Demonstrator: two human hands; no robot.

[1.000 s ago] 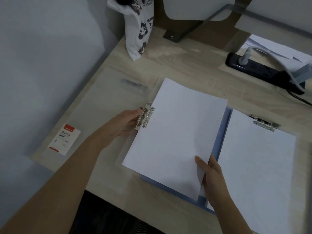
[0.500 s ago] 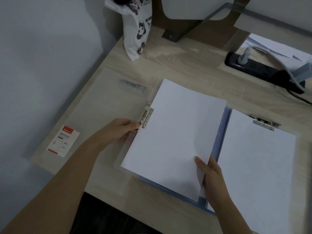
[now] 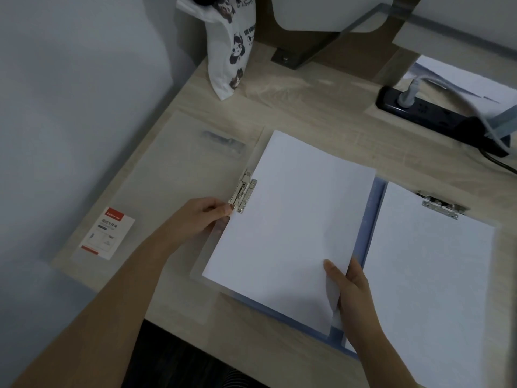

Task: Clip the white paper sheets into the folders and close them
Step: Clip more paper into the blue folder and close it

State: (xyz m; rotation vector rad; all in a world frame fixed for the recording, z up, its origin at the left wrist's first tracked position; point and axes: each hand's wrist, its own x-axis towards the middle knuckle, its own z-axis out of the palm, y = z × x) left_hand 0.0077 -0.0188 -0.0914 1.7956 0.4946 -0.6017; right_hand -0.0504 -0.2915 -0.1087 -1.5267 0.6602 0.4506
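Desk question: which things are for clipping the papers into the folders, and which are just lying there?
For the job: white paper sheet, metal clip, clear folder, blue folder, second sheet, second clip, left hand, right hand.

Just lying about: cartoon bag, power strip, label card.

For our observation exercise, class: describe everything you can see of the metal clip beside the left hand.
The metal clip is a shiny, silvery lever clamp with a hinged plate, fixed on the translucent folder. It lies along the left edge of the white sheet, slightly overlapping it. The left hand pinches its near end.
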